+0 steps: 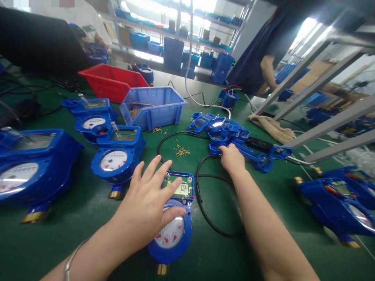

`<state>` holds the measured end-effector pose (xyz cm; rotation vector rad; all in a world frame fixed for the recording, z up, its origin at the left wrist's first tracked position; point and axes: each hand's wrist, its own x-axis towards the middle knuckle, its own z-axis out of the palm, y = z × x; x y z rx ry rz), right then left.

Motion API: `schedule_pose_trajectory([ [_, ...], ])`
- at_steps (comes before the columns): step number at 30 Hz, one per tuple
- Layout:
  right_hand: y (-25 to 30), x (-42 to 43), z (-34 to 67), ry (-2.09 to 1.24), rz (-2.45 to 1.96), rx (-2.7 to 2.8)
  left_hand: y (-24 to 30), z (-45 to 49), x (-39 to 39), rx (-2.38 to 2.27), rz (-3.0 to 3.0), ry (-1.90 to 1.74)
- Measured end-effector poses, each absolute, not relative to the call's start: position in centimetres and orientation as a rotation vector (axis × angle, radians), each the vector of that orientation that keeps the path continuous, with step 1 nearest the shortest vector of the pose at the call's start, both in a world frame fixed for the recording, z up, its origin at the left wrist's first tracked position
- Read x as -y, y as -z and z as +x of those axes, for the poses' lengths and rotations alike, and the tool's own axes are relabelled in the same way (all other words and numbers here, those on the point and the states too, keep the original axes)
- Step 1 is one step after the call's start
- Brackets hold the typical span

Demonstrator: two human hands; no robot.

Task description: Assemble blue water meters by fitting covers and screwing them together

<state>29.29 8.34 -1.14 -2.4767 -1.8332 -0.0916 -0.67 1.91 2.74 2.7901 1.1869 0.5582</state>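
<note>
My left hand [146, 208] is spread over a blue water meter [187, 238], fingers apart. The meter's upper housing is uncovered and shows a circuit board and a small digital display [183, 189]; a white dial with red pointers sits below, partly hidden by the hand. Farther right, my right hand [233, 160] reaches to a heap of blue plastic covers [234, 130]. Its fingers are closed at the edge of one blue plastic cover [215, 150] at the heap's near side. A black cable [202, 208] loops between the meter and my right forearm.
More water meters stand at left [117, 154] and right [331, 203]. Loose brass screws [183, 151] lie before a blue bin [165, 111], beside a red bin [113, 80]. A metal frame [345, 136] borders the right, near a cloth glove [274, 128]. A person [260, 50] stands behind.
</note>
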Motion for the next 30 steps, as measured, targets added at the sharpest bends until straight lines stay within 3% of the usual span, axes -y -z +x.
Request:
schedule_pose_trajectory([
  [10,-0.7,-8.4,31.2,-0.048,-2.168,1.527,-2.6,-0.8,-2.1,-1.174,2.701,-0.516],
  [17,-2.2,-5.1,30.7,-0.423,-1.69,1.187,-2.4,-0.8,-2.2,-1.148,2.605,-0.523],
  [23,-4.0,0.6,27.7,-0.675,-1.331,0.881,-3.2,-1.3,-1.3,-1.145,2.531,-0.982],
  [26,-4.0,3.1,24.9,-0.929,-1.192,0.758,-4.3,-0.7,-0.2,-1.058,2.454,-1.209],
  [30,-2.7,5.0,19.9,-1.49,-0.748,0.496,-5.6,1.3,0.9,-0.869,2.341,-1.111],
])
